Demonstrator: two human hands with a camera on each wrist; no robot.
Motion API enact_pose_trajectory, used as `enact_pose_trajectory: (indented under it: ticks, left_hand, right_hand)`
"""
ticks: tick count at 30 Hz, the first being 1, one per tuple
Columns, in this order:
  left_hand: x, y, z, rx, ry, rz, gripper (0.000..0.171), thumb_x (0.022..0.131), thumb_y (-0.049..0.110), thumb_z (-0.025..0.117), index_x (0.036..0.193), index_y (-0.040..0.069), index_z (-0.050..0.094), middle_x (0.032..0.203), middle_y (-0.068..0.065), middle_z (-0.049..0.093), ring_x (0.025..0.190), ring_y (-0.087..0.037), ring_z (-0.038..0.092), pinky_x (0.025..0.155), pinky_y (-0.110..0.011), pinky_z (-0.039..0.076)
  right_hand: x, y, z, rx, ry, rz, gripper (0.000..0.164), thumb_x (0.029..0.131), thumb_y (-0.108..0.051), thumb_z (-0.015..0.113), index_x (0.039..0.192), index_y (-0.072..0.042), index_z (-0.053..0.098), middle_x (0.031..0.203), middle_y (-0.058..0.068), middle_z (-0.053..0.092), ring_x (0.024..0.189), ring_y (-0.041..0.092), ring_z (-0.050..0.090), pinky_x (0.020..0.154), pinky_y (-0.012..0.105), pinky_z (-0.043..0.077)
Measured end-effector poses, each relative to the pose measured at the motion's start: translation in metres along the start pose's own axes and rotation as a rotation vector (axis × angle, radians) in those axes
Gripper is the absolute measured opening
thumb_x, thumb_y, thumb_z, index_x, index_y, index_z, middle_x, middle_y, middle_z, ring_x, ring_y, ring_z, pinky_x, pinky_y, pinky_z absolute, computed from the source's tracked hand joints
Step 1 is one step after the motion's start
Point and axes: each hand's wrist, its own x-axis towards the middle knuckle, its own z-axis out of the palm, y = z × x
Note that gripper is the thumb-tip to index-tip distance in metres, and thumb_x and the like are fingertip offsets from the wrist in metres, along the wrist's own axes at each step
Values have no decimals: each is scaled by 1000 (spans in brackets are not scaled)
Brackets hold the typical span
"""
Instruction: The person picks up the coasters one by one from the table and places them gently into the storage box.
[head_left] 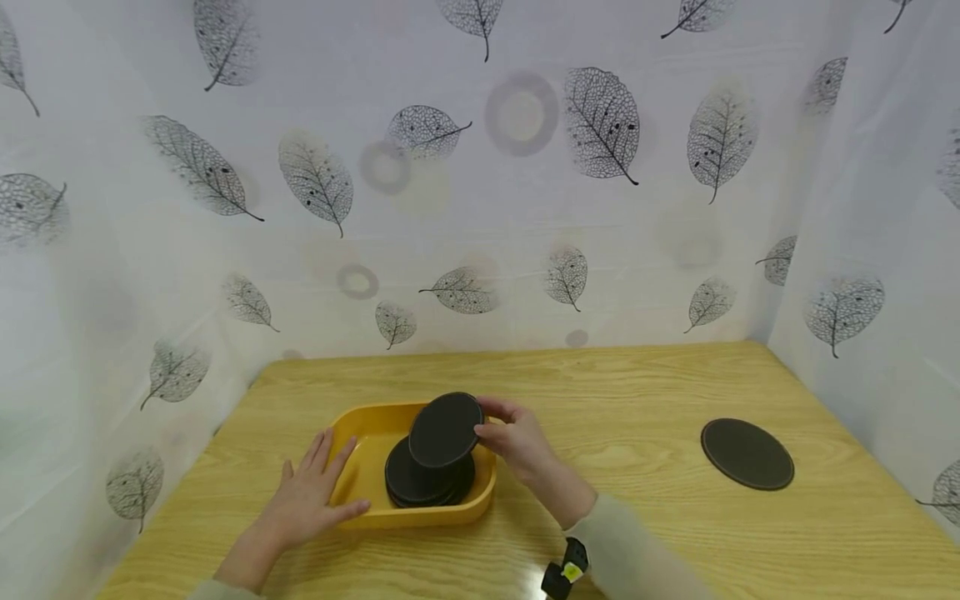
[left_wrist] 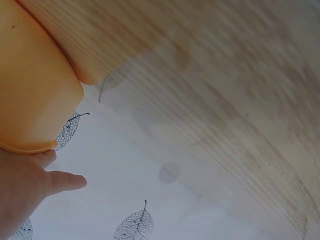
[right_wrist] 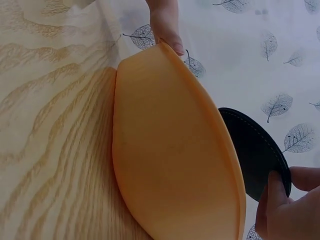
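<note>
My right hand [head_left: 521, 442] pinches a round black coaster [head_left: 447, 430] by its edge, tilted above a stack of similar black coasters [head_left: 412, 479]. That stack lies inside a yellow-orange tray [head_left: 420, 518] with raised sides. In the right wrist view the thumb and fingers grip the coaster [right_wrist: 252, 150], and stitching runs along its rim. My left hand [head_left: 303, 500] rests with spread, straight fingers on the tray's left rim. The left wrist view has the left hand [left_wrist: 25, 185] at the edge of the tray [left_wrist: 37, 85].
Another black coaster [head_left: 747, 454] lies flat on the wooden table [head_left: 600, 392], far to the right. A white curtain [head_left: 517, 217] printed with leaves hangs behind the table and along both sides. A black band with a small device [head_left: 564, 571] is on the right wrist.
</note>
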Motion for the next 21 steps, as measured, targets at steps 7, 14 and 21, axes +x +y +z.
enact_pose_trajectory:
  ticks: [7,14,21]
  left_hand:
    - [0,1,0,-10,0,-5,83,78,56,55,138,6,27,140,-29,12,128,-43,11,83,-73,12]
    - [0,1,-1,-23,-4,-14,84,78,56,54,138,5,27,141,-29,12,128,-42,10,83,-72,12]
    - [-1,0,0,-23,3,-9,84,78,56,54,139,5,26,141,-29,12,128,-42,10,83,-72,13]
  right_hand:
    - [0,3,5,-11,-11,-2,42,79,16,51,120,15,42,107,16,48,79,13,58,73,26,49]
    - [-1,5,7,-6,-30,-1,42,80,15,50,121,16,40,105,16,49,82,14,57,75,27,48]
    - [-3,3,5,12,-5,1,44,82,16,47,125,16,36,104,15,47,81,12,56,75,25,48]
